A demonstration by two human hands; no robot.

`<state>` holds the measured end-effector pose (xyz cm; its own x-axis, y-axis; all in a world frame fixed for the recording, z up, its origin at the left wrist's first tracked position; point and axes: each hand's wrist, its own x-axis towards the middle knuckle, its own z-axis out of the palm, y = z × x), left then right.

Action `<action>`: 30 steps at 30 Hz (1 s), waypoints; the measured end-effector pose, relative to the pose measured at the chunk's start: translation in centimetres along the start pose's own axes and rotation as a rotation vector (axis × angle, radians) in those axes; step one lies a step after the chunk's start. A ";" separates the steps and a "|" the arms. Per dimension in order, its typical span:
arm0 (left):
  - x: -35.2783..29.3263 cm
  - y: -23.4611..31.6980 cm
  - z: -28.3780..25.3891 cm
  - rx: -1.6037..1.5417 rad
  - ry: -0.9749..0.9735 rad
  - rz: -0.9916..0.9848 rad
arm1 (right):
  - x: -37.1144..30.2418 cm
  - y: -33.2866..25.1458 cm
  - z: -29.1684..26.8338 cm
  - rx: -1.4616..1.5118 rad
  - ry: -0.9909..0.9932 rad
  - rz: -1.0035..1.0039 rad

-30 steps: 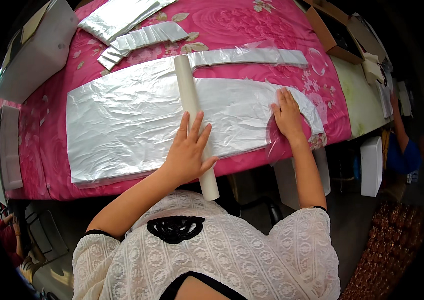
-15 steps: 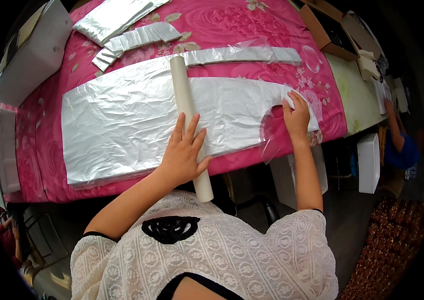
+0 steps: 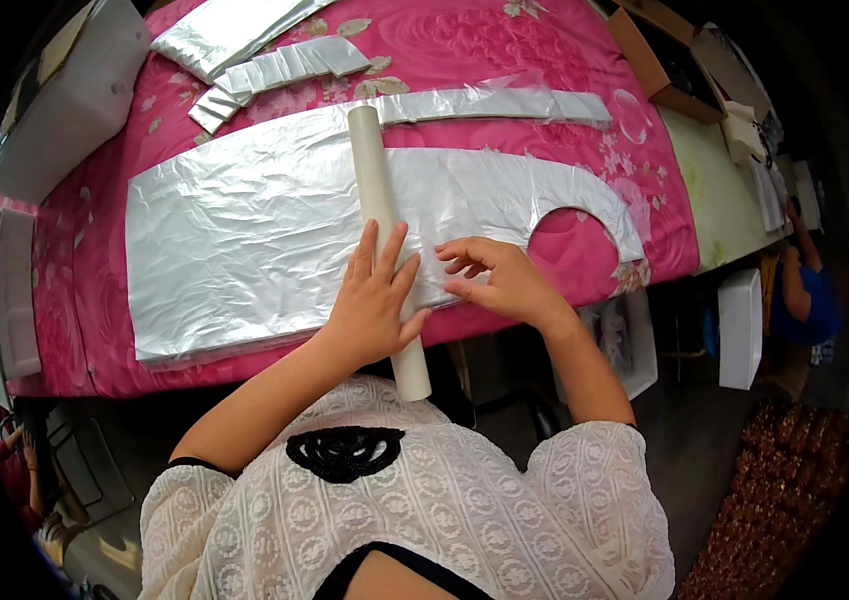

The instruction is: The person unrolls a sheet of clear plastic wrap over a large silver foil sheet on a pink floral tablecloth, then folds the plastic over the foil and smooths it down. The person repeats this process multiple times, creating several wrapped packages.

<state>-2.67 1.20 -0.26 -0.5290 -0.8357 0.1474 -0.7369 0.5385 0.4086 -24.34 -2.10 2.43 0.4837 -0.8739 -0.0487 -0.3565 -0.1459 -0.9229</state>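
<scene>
A long stack of thin silvery-white plastic sheets [image 3: 245, 235] lies across the table, with a curved cut-out near its right end. Across the stack rests a pale cream tube [image 3: 373, 170], its near end jutting past the table edge towards me. My left hand [image 3: 373, 295] lies on the tube with fingers spread, pressing on it rather than wrapped round it. Just right of the tube, my right hand [image 3: 490, 275] hovers over the sheets, fingers loosely bent and apart, with nothing visible in it.
A pink flowered cloth [image 3: 485, 50] covers the table. Beyond the stack lie a long folded silvery strip [image 3: 505, 105], smaller folded pieces [image 3: 290, 65] and another silvery stack [image 3: 230, 30]. White boxes [image 3: 70, 100] stand at the left, a cardboard box [image 3: 660, 65] at the far right. Another person [image 3: 805, 300] is at the right.
My right hand has left the cut-out end of the sheets and moved left, close to the tube. The sheet end now lies flat. My left hand stays on the tube.
</scene>
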 end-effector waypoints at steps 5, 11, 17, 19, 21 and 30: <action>0.2 0.1 -0.3 -0.012 -0.006 -0.011 | 0.6 0.8 -0.7 -0.041 0.394 0.003; 0.0 0.1 -0.1 -0.006 0.000 -0.012 | -0.6 1.5 0.6 -0.464 0.396 0.131; 0.0 -0.1 -0.2 -0.018 -0.011 -0.024 | -1.2 1.4 3.3 -0.761 0.503 0.031; 0.0 0.0 -0.2 -0.023 -0.012 -0.026 | -1.5 0.6 3.4 -0.835 0.551 -0.007; 0.0 0.0 -0.2 -0.029 -0.010 -0.025 | -1.8 0.9 3.4 -0.708 0.423 0.158; 0.0 0.1 -0.1 -0.015 -0.021 -0.033 | -2.9 2.3 -3.2 0.312 0.268 0.301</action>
<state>-2.69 1.19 -0.09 -0.5130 -0.8507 0.1149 -0.7480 0.5087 0.4263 -29.15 -1.34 1.63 0.1592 -0.9501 -0.2682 -0.1728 0.2406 -0.9551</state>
